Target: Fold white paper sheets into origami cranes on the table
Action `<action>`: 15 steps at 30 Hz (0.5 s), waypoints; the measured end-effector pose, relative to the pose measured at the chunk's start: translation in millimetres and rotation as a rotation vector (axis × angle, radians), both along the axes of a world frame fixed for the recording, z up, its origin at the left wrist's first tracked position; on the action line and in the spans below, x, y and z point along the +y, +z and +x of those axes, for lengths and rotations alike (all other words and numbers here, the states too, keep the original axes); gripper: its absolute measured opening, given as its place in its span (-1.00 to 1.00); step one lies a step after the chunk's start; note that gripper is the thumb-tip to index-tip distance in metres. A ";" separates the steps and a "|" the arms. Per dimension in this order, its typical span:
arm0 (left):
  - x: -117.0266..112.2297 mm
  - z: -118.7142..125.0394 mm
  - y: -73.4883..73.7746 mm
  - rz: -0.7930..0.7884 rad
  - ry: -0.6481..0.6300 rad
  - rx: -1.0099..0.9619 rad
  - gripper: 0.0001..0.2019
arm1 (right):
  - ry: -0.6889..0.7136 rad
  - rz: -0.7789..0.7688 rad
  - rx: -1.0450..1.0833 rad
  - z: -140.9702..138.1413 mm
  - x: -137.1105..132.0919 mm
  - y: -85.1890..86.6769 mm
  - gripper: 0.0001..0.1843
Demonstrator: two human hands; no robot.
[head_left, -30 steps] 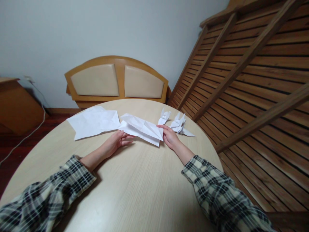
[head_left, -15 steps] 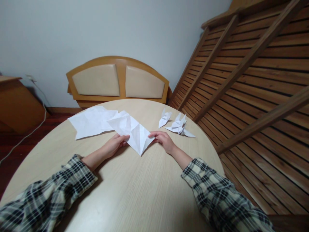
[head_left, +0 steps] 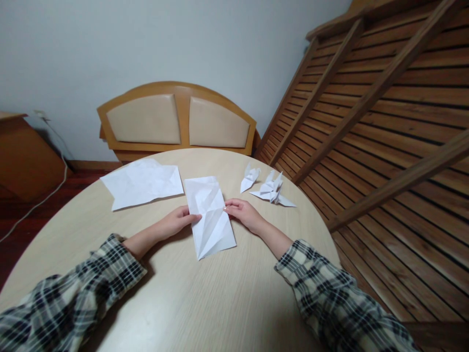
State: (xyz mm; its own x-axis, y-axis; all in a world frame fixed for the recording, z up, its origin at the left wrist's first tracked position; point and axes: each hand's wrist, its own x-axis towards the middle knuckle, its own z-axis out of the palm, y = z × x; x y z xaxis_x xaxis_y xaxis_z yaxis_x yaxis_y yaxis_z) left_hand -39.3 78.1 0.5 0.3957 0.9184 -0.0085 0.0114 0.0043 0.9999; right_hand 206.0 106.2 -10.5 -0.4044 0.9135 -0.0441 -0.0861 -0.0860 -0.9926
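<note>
A creased white sheet of paper (head_left: 210, 217), folded to a rectangle, lies at a slant between my hands just above or on the table. My left hand (head_left: 179, 220) is closed on its left edge, thumb on top and fingers hidden underneath. At the opposite edge, my right hand (head_left: 245, 214) pinches the paper between thumb and fingertips. Diagonal creases and a crosswise crease run over its face.
The round wooden table (head_left: 176, 293) carries loose white paper (head_left: 146, 183) at the back left. Several folded paper cranes (head_left: 271, 188) stand at the right. Behind are a padded headboard (head_left: 176, 120) and, to the right, leaning wooden slats (head_left: 373, 127).
The paper has turned from a diamond-like slant to a more upright rectangle, its near end now closer to me. It no longer overlaps the loose paper. Both hands still hold its sides.
</note>
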 end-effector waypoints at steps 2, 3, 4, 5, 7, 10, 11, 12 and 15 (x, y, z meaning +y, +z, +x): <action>0.4 0.2 -0.1 0.015 0.003 0.008 -0.79 | 0.013 -0.002 0.007 0.6 0.2 -0.2 -0.69; 0.7 0.7 -0.3 0.022 0.006 0.011 -0.78 | 0.015 -0.001 0.008 0.7 0.2 0.1 -0.70; 1.1 1.3 -0.5 0.030 0.009 0.013 -0.77 | 0.016 0.000 0.008 0.8 0.2 0.6 -0.70; 1.4 2.3 -0.6 0.037 0.015 0.016 -0.76 | 0.016 0.003 0.007 0.7 0.2 1.1 -0.71; 1.7 5.0 -0.3 0.046 0.036 0.024 -0.76 | 0.018 0.009 0.003 0.3 -0.3 2.1 -0.72; 1.0 9.3 1.3 0.037 0.089 0.046 -0.76 | 0.015 0.021 0.001 -1.3 -2.5 2.7 -0.73; 0.6 10.4 1.8 0.029 0.107 0.051 -0.75 | 0.013 0.028 0.001 -1.9 -3.6 2.7 -0.73; 0.3 11.1 1.9 0.020 0.123 0.054 -0.75 | 0.013 0.035 0.002 -2.5 -4.8 2.7 -0.74; 0.7 11.0 -0.3 -0.003 0.146 0.046 -0.76 | 0.023 0.045 0.007 -3.6 -7.7 2.5 -0.75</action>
State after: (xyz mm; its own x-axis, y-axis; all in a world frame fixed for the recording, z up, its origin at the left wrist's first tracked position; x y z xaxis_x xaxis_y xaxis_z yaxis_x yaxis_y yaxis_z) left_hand -28.4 78.7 0.2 0.2569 0.9661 -0.0267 0.0563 0.0126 0.9983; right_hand 202.3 98.5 -8.0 -0.4259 0.9048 -0.0001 -0.0913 -0.0430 -0.9949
